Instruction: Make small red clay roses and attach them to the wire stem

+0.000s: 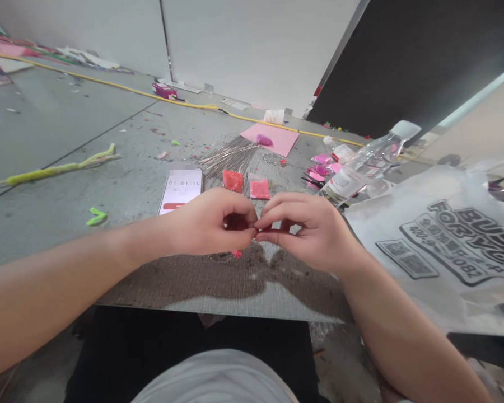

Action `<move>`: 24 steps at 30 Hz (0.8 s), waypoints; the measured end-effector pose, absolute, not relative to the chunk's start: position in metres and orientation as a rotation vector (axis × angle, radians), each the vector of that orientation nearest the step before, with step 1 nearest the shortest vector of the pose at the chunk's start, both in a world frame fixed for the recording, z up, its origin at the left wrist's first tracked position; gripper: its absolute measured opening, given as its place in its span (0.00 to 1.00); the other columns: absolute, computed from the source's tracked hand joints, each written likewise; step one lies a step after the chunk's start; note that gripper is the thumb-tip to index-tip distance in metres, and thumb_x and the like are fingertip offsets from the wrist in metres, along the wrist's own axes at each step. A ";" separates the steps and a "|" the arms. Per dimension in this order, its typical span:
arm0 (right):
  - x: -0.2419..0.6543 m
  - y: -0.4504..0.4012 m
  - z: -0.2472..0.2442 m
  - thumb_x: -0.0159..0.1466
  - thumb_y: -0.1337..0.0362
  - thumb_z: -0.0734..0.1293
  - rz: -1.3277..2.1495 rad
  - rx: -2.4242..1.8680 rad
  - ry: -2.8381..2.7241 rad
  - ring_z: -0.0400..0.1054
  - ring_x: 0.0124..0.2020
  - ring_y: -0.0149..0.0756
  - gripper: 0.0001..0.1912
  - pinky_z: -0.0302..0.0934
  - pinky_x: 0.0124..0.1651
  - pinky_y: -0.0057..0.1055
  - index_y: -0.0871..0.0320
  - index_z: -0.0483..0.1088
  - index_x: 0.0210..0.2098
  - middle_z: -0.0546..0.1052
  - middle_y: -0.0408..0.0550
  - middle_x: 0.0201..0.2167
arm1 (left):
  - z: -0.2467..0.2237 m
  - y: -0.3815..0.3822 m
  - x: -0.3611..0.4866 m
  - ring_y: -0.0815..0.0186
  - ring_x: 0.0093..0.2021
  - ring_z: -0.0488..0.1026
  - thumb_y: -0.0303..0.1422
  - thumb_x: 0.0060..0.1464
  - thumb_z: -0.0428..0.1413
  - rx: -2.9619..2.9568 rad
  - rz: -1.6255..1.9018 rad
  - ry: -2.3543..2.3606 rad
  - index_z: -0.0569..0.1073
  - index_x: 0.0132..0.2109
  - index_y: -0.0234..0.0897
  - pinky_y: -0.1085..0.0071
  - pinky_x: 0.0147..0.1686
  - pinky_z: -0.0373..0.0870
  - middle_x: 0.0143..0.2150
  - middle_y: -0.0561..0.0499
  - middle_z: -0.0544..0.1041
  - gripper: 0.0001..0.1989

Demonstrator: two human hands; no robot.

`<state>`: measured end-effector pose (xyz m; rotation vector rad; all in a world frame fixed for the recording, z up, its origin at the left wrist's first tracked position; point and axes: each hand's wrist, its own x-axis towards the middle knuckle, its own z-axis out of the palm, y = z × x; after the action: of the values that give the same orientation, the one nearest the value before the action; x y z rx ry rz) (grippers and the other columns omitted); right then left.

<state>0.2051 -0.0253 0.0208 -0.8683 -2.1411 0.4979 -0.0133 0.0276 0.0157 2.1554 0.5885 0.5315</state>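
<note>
My left hand and my right hand meet fingertip to fingertip above the near part of the table. Thumb and forefinger are pinched together on both; whatever lies between them is too small and covered to make out. Just beyond the fingers lie a red-orange packet and a coral-pink packet. A small red piece shows on the table below my left hand. Partly behind that hand is a phone with a running timer on its screen.
A bundle of thin wires reaches onto a pink sheet. On the right stand a clear bottle and a white plastic bag. A yellow-green wrapped stem and a bent green piece lie left. A yellow cable crosses the back.
</note>
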 end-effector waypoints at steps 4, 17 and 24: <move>0.201 -0.025 0.017 0.61 0.65 0.78 0.746 -1.038 -1.906 0.75 0.29 0.31 0.05 0.66 0.24 0.23 0.57 0.79 0.32 0.81 0.45 0.30 | 0.017 0.026 -0.015 0.71 0.25 0.67 0.30 0.54 0.58 2.348 0.732 0.563 0.73 0.29 0.37 0.74 0.27 0.61 0.25 0.54 0.74 0.06; 0.201 -0.016 0.008 0.56 0.60 0.83 1.428 -0.832 -1.399 0.73 0.24 0.28 0.14 0.63 0.18 0.19 0.57 0.77 0.33 0.78 0.40 0.23 | 0.018 0.027 -0.014 0.70 0.26 0.68 0.33 0.60 0.59 2.105 0.860 0.670 0.76 0.32 0.37 0.71 0.26 0.63 0.27 0.52 0.74 0.08; 0.208 -0.009 -0.001 0.57 0.57 0.82 1.464 -0.638 -1.461 0.72 0.23 0.28 0.14 0.62 0.19 0.21 0.56 0.77 0.34 0.79 0.41 0.26 | 0.019 0.030 -0.016 0.70 0.27 0.68 0.35 0.61 0.59 2.134 0.828 0.676 0.77 0.33 0.37 0.72 0.26 0.63 0.27 0.52 0.74 0.09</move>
<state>0.2075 -0.0091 -0.0005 -0.6375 -1.4608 1.4641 -0.0155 0.0303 0.0185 2.1343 0.6764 0.8279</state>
